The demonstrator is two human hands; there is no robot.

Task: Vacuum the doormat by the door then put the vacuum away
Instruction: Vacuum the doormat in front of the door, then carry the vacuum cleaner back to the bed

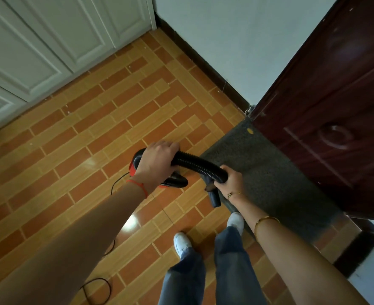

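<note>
Nearest, the right hand (pixel 230 179) is wrapped around the black hose (pixel 200 165), its nozzle (pixel 213 198) at the near edge of the grey doormat (pixel 269 172). Beyond, the left hand (pixel 157 160) is closed on the red vacuum (pixel 137 164). Vacuuming seems barely begun; a yellow speck (pixel 250 130) remains by the door (pixel 336 95), and putting away is still ahead.

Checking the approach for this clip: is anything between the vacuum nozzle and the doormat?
Nothing visible. The nozzle, below the right hand gripping the hose, hangs at the doormat's near edge. Only a small yellow speck lies at the mat's far end.
</note>
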